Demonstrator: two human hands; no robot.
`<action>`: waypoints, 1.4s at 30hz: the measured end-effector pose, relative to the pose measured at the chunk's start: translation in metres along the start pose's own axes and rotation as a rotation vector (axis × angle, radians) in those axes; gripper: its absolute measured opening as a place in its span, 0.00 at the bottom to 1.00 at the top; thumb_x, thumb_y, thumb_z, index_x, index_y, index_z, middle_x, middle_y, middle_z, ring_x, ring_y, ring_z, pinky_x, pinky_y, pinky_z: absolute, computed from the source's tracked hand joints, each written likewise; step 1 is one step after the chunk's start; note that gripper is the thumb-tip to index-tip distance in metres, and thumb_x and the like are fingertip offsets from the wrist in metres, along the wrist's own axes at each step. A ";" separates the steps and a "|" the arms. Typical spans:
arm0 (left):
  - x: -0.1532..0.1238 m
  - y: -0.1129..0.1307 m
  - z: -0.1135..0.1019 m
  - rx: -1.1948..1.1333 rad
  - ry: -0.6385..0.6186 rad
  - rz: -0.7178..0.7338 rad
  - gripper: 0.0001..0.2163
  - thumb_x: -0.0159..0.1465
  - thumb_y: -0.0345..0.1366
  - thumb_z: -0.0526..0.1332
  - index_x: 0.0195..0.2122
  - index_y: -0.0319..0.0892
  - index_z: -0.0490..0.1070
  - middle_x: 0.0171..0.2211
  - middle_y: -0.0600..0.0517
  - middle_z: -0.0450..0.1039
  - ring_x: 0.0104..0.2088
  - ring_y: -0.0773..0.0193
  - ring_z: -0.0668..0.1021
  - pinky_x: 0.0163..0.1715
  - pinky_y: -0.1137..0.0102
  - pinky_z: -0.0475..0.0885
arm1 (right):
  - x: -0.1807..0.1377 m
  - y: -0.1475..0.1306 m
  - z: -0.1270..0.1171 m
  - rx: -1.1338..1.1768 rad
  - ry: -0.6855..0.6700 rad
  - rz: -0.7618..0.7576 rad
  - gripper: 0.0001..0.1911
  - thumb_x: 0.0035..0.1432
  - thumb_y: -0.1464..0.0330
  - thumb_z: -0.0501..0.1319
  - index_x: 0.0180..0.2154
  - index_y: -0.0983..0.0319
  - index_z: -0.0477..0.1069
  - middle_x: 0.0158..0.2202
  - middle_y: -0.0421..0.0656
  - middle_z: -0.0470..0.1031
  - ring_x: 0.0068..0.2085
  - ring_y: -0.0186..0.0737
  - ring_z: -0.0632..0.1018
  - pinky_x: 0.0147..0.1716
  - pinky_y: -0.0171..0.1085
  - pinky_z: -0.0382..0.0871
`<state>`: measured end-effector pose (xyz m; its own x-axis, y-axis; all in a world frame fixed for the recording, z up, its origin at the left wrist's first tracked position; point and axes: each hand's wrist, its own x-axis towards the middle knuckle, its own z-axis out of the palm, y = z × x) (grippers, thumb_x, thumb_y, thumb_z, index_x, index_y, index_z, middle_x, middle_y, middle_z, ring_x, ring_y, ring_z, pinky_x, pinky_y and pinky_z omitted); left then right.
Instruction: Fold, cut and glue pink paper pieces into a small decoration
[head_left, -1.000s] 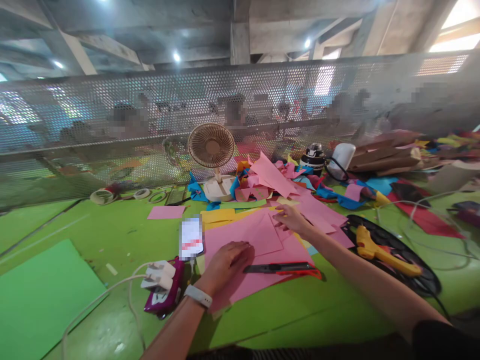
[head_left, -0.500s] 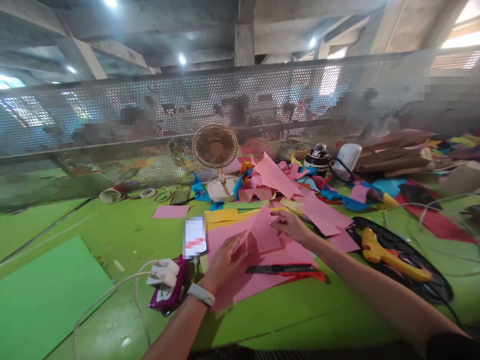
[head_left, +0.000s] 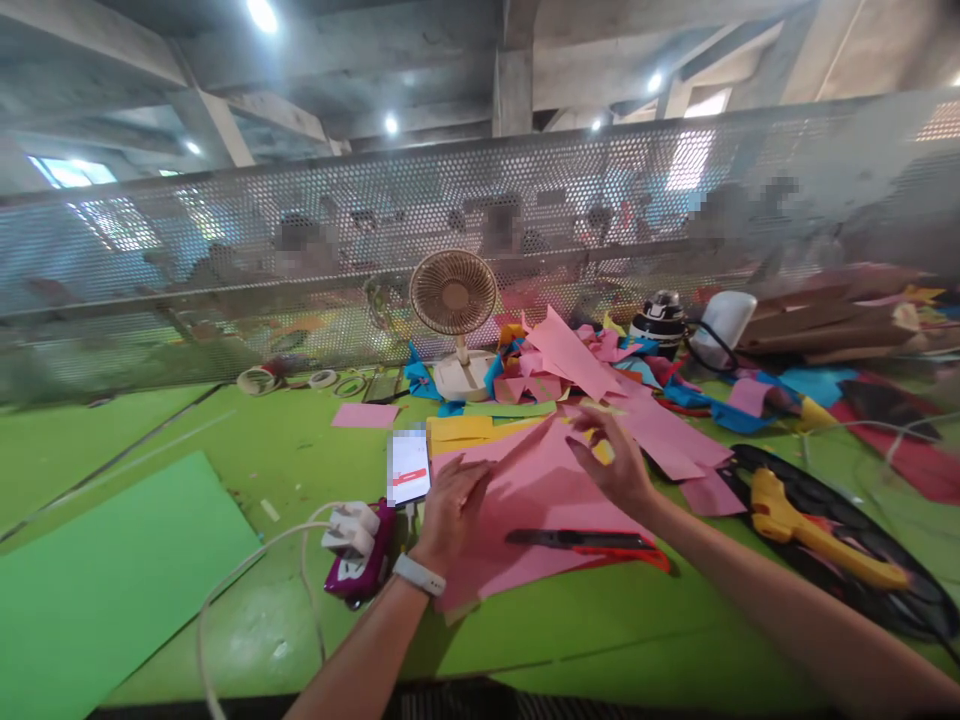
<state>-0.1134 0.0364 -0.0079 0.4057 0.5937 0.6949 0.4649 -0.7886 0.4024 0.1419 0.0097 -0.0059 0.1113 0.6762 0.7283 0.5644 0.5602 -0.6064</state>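
Note:
A sheet of pink paper (head_left: 540,490) lies in front of me, its upper edge lifted in a slanting fold. My left hand (head_left: 454,505), wearing a white wristband (head_left: 420,575), has its fingers closed at the left end of that fold, holding the paper. Over the right part of the sheet hovers my right hand (head_left: 616,465), fingers curved and apart, nothing visible in them. A black and red utility knife (head_left: 581,541) rests across the lower part of the sheet. Touching the sheet's left side is a phone (head_left: 409,468) with its screen lit.
A purple power strip (head_left: 356,575) with white plugs sits left of my wrist. On the right, a yellow glue gun (head_left: 821,535) lies on a black tray (head_left: 919,600). A fan (head_left: 453,292), paper scraps (head_left: 574,355) and a bottle (head_left: 660,322) stand behind. Green card (head_left: 127,580) lies left.
My right hand has let go of the pink paper's raised corner and moved slightly right, its fingers spreading. The raised flap has dropped lower. The whole view has shifted a little.

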 end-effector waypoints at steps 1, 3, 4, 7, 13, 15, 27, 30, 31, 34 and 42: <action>0.001 0.001 -0.003 0.065 0.019 0.042 0.09 0.63 0.31 0.56 0.43 0.44 0.71 0.41 0.50 0.76 0.43 0.61 0.76 0.52 0.56 0.66 | -0.001 -0.005 -0.004 -0.111 0.062 -0.120 0.23 0.55 0.69 0.59 0.53 0.59 0.60 0.46 0.50 0.70 0.46 0.46 0.73 0.40 0.44 0.70; 0.002 0.003 -0.007 0.189 0.003 0.146 0.11 0.63 0.28 0.55 0.45 0.44 0.70 0.42 0.51 0.75 0.46 0.62 0.75 0.54 0.56 0.63 | -0.006 -0.017 -0.009 -0.319 0.026 -0.374 0.26 0.55 0.69 0.60 0.55 0.56 0.58 0.53 0.49 0.66 0.54 0.49 0.66 0.50 0.49 0.62; 0.002 0.006 -0.008 0.243 -0.024 0.204 0.11 0.63 0.27 0.54 0.46 0.44 0.69 0.43 0.51 0.75 0.47 0.62 0.74 0.56 0.55 0.61 | -0.010 -0.024 -0.009 -0.412 -0.069 -0.476 0.26 0.56 0.69 0.59 0.56 0.53 0.58 0.55 0.47 0.65 0.56 0.48 0.64 0.54 0.50 0.58; 0.000 0.013 -0.007 0.366 -0.114 0.350 0.14 0.64 0.25 0.52 0.49 0.42 0.66 0.45 0.51 0.74 0.49 0.61 0.72 0.58 0.53 0.56 | -0.020 -0.042 0.000 -0.605 -0.368 -0.582 0.21 0.61 0.68 0.54 0.56 0.54 0.59 0.57 0.43 0.63 0.59 0.43 0.60 0.59 0.48 0.48; -0.006 0.021 0.001 0.450 -0.219 0.433 0.15 0.64 0.23 0.51 0.52 0.35 0.64 0.44 0.47 0.74 0.50 0.59 0.71 0.59 0.52 0.56 | -0.022 -0.047 0.013 -0.649 -0.493 -0.597 0.19 0.62 0.75 0.46 0.53 0.62 0.62 0.51 0.48 0.70 0.54 0.42 0.66 0.57 0.49 0.50; -0.007 0.021 0.002 0.450 -0.233 0.441 0.15 0.65 0.24 0.50 0.52 0.35 0.64 0.44 0.46 0.74 0.50 0.59 0.71 0.59 0.52 0.55 | -0.022 -0.044 0.013 -0.642 -0.477 -0.601 0.18 0.62 0.75 0.47 0.51 0.62 0.64 0.49 0.48 0.71 0.53 0.42 0.67 0.56 0.49 0.51; -0.001 0.008 -0.008 0.459 -0.184 0.344 0.13 0.65 0.28 0.51 0.49 0.40 0.68 0.42 0.48 0.75 0.49 0.58 0.72 0.58 0.52 0.56 | 0.005 0.006 -0.023 -0.681 -0.393 -0.516 0.14 0.62 0.74 0.50 0.45 0.59 0.69 0.46 0.44 0.74 0.53 0.42 0.67 0.55 0.49 0.50; 0.000 0.006 -0.011 0.465 -0.184 0.333 0.12 0.64 0.28 0.52 0.48 0.39 0.68 0.42 0.48 0.75 0.48 0.58 0.73 0.58 0.51 0.56 | 0.014 0.016 -0.041 -0.694 -0.402 -0.469 0.14 0.63 0.73 0.49 0.45 0.59 0.70 0.45 0.45 0.74 0.51 0.43 0.68 0.54 0.48 0.53; 0.000 0.006 -0.011 0.467 -0.187 0.329 0.13 0.64 0.28 0.52 0.48 0.39 0.68 0.42 0.48 0.75 0.48 0.57 0.73 0.58 0.51 0.56 | 0.016 0.018 -0.046 -0.688 -0.395 -0.445 0.14 0.63 0.73 0.49 0.45 0.59 0.70 0.44 0.45 0.74 0.50 0.43 0.69 0.53 0.47 0.54; 0.000 0.006 -0.010 0.477 -0.201 0.311 0.13 0.64 0.27 0.51 0.48 0.40 0.68 0.42 0.48 0.75 0.48 0.57 0.73 0.58 0.50 0.55 | 0.012 0.015 -0.054 -0.640 -0.321 -0.378 0.14 0.63 0.71 0.49 0.43 0.59 0.71 0.42 0.46 0.75 0.47 0.42 0.70 0.50 0.45 0.58; 0.000 0.000 -0.009 0.517 -0.161 0.266 0.13 0.64 0.27 0.51 0.47 0.40 0.69 0.41 0.48 0.75 0.46 0.58 0.74 0.58 0.52 0.55 | -0.043 -0.020 -0.036 -0.406 -0.748 -0.343 0.15 0.56 0.57 0.58 0.40 0.61 0.71 0.34 0.45 0.73 0.38 0.41 0.72 0.41 0.42 0.64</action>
<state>-0.1206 0.0348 -0.0024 0.6560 0.4348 0.6169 0.6366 -0.7578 -0.1428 0.1555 -0.0476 -0.0138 -0.5937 0.7169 0.3655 0.7289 0.6716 -0.1331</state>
